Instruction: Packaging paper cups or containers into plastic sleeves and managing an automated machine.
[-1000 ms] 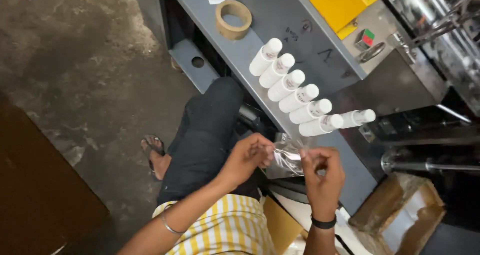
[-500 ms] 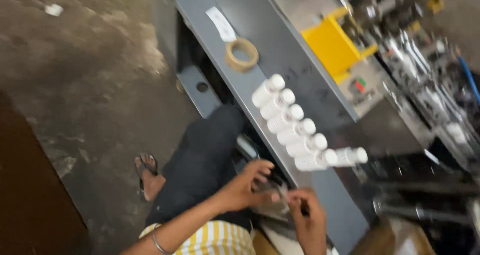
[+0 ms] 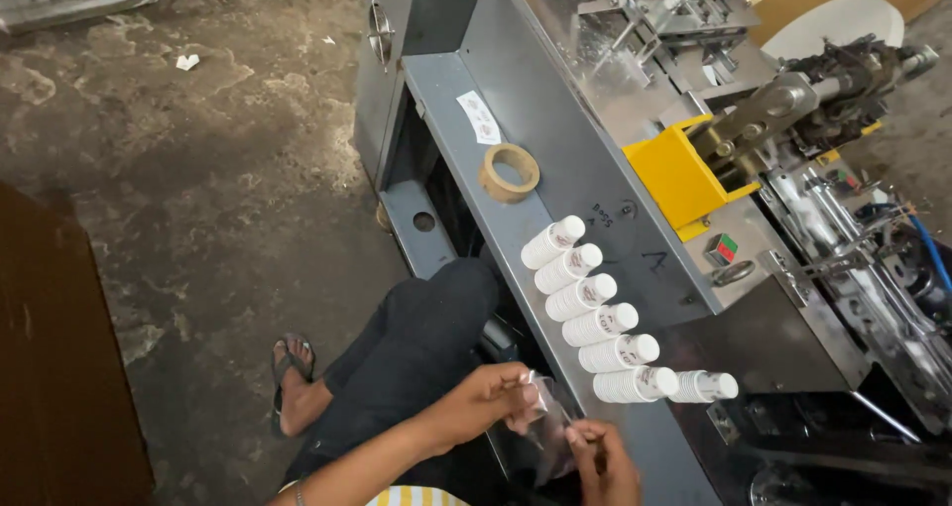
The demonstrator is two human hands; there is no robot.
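The machine [image 3: 754,139], the largest item, fills the far right; one yellow guard [image 3: 679,179] is mounted on it. Its grey bench [image 3: 555,159] runs from far to near along the machine's left side. On the bench lie seven stacks of white paper cups [image 3: 595,323], on their sides: six in a row, and the seventh end to end with the nearest one. None is bagged, as far as can be seen. One roll of brown tape [image 3: 510,172] and one white label [image 3: 480,117] lie farther along the bench. At the near edge, both hands hold one clear plastic bag [image 3: 550,427], just beside the nearest stack. The left hand [image 3: 496,397] pinches the bag's upper edge; the right hand [image 3: 600,461] pinches its lower part. The bag appears empty, so by this judgement the filling is not yet begun. One sandalled foot [image 3: 293,382] rests on the floor [image 3: 198,169].
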